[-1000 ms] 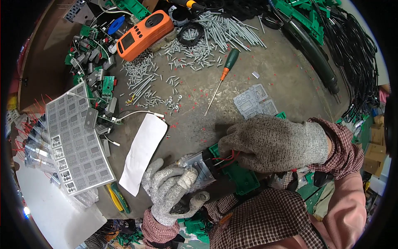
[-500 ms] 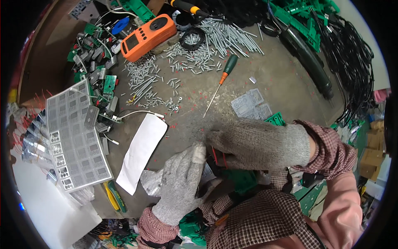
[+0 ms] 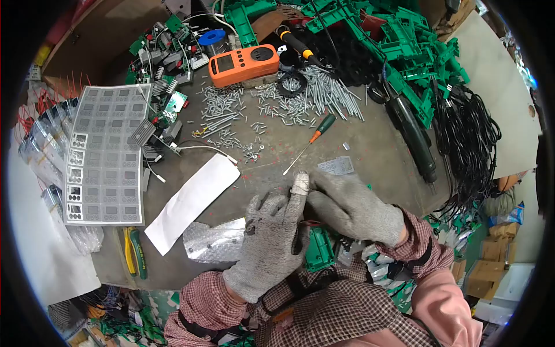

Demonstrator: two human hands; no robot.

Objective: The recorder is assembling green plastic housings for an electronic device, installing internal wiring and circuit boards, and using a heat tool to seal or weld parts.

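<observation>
I wear grey knit gloves. My left hand (image 3: 269, 240) is open over the table's front part, its white-wrapped index finger stretched toward my right fingertips and the other fingers bent apart. Close against it, my right hand (image 3: 358, 208) is closed with curled fingers; whatever they hold is hidden. A green plastic housing (image 3: 319, 248) lies below and between the hands, near my left thumb, with a bit of red wire (image 3: 312, 222) at its upper end. Beyond my hands are a green-and-orange screwdriver (image 3: 315, 137) and a grey printed sticker sheet (image 3: 336, 166).
A white paper strip (image 3: 193, 202) and silvery bubble wrap (image 3: 214, 242) lie left of my hands, beside pliers (image 3: 134, 253) and a large sticker sheet (image 3: 107, 153). Farther back are loose screws (image 3: 222, 107), an orange meter (image 3: 243, 65), a dark power screwdriver (image 3: 410, 136) and black cables (image 3: 468, 133).
The whole view has shifted. My left hand's fingers have spread more, and my right hand has drawn back and curled. More of the green housing shows between the hands.
</observation>
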